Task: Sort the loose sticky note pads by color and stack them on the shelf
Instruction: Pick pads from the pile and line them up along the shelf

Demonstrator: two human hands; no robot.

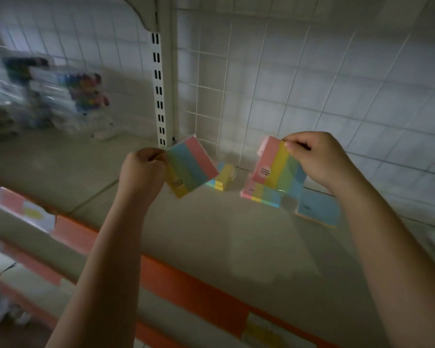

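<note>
The single head view looks forward and down from close above the shelf (211, 247), toward its grid back.

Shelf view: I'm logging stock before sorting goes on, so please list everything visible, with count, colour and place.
Held striped pads: 2, pink, yellow, green and blue stripes; one in the left hand, one in the right hand, both above the shelf.
Striped pads on shelf: 2 groups, same colours; small stack at the back centre, another under the right-hand pad.
Blue pad: 1, blue, lying flat, right of the striped ones.
Shelf: 1, grey-beige with orange front edge.
Wire grid panel: white, behind the shelf.
Packaged goods: blurred, multicoloured, far left; count unclear.
Left hand: pinches its pad.
Right hand: pinches its pad's top edge.
</note>
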